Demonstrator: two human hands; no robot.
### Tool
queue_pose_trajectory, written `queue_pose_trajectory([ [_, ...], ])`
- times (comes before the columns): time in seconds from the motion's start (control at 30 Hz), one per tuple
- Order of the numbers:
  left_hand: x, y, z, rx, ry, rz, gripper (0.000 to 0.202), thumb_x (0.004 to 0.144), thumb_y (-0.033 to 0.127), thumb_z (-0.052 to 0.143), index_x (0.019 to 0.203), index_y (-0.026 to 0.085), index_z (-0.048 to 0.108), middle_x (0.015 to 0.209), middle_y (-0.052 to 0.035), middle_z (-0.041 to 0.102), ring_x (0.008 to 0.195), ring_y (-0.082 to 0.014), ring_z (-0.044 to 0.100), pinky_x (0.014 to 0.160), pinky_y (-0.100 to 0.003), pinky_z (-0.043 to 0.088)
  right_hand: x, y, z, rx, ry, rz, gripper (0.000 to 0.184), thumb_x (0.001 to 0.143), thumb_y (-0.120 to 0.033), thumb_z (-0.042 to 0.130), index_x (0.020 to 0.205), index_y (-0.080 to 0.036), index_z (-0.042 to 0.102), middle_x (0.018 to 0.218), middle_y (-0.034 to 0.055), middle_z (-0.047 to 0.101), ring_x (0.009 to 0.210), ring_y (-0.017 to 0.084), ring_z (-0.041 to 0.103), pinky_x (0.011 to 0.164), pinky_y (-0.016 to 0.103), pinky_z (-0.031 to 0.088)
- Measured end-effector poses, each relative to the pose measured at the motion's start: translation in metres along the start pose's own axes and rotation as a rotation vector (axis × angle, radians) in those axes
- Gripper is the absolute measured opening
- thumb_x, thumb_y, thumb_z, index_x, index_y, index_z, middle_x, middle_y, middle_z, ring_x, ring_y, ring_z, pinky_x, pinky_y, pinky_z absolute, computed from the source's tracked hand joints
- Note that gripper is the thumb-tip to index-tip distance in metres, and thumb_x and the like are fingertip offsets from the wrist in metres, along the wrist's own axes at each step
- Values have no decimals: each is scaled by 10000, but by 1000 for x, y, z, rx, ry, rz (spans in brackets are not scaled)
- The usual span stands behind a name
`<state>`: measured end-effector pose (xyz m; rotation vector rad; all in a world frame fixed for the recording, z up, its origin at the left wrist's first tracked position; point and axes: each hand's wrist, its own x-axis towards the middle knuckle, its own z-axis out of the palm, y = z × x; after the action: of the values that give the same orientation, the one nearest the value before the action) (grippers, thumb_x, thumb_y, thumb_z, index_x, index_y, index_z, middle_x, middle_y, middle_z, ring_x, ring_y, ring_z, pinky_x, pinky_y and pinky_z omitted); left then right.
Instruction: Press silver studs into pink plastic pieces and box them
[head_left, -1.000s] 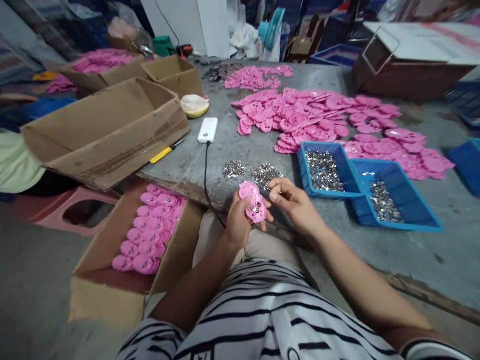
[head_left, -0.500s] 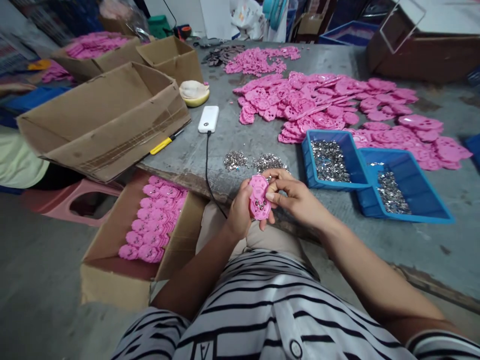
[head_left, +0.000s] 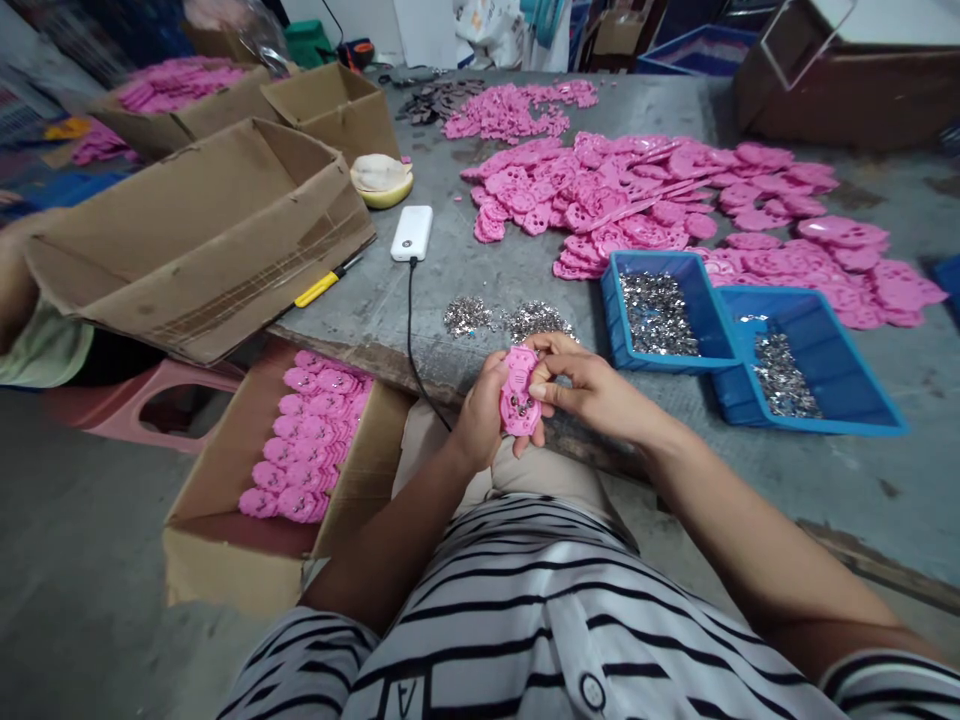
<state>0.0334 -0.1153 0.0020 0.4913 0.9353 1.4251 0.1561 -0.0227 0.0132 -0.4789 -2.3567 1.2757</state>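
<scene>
A pink plastic shell (head_left: pixel 517 385) with small metal pieces in its lower half is held upright over my lap, at the table's front edge. My left hand (head_left: pixel 484 415) grips it from the left, thumb on the side and fingers behind. Against its right edge, my right hand (head_left: pixel 581 385) has thumb and forefinger pinched together; whether a small part sits between those fingertips is hidden. Just beyond my hands lie two heaps of small metal parts, the left heap (head_left: pixel 469 316) and the right heap (head_left: pixel 541 320), partly covered by my right hand.
Two blue bins, a nearer-left one (head_left: pixel 660 315) and a right one (head_left: pixel 810 360), hold metal parts. Behind them spreads a pile of pink shells (head_left: pixel 600 195). A power bank (head_left: pixel 412 233), a yellow screwdriver (head_left: pixel 318 289) and an open carton (head_left: pixel 202 240) stand left. Below, another carton (head_left: pixel 225 570) holds stacked pink pieces.
My hands keep hold of the pink shell, which has tilted slightly. The view has shifted a little. At the far left, another person's arm has come into sight beside the carton.
</scene>
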Motion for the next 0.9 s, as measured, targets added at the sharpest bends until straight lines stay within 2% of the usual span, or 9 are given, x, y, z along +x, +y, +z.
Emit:
queue_pose_trajectory([
  [0.27,4,-1,0,16,-7,-53,423,746,486,557,1030,182,478,553,25,584,275,-136,493,238,-174,247,0,5,-2,30,-38,33,319,882,-398,572,647,-186,615,1009,72,569,1050,210,531,959,381,440],
  [0.4,3,-1,0,42,-31,-25,400,719,480,575,966,192,446,579,29,589,298,-135,522,240,-171,280,-2,7,3,84,47,75,311,827,-423,642,632,-182,612,1020,65,561,995,195,547,911,370,468],
  [0.57,1,1,-4,98,-100,-26,457,625,243,624,1019,188,399,676,25,629,411,-158,616,290,-172,380,-6,8,11,264,154,191,328,762,-487,698,650,-181,662,1084,71,558,883,178,571,757,344,509],
  [0.8,0,2,-10,136,-118,-19,485,655,203,624,1080,176,391,693,27,632,425,-159,618,297,-198,405,-7,2,17,331,250,236,279,735,-483,730,671,-211,721,1078,76,580,950,210,590,765,354,517],
  [0.9,1,2,-10,170,-84,-8,443,662,203,606,1053,179,398,692,30,634,423,-149,612,297,-190,393,-6,3,18,333,265,233,292,742,-492,717,662,-210,713,1070,74,606,961,214,599,841,381,500],
])
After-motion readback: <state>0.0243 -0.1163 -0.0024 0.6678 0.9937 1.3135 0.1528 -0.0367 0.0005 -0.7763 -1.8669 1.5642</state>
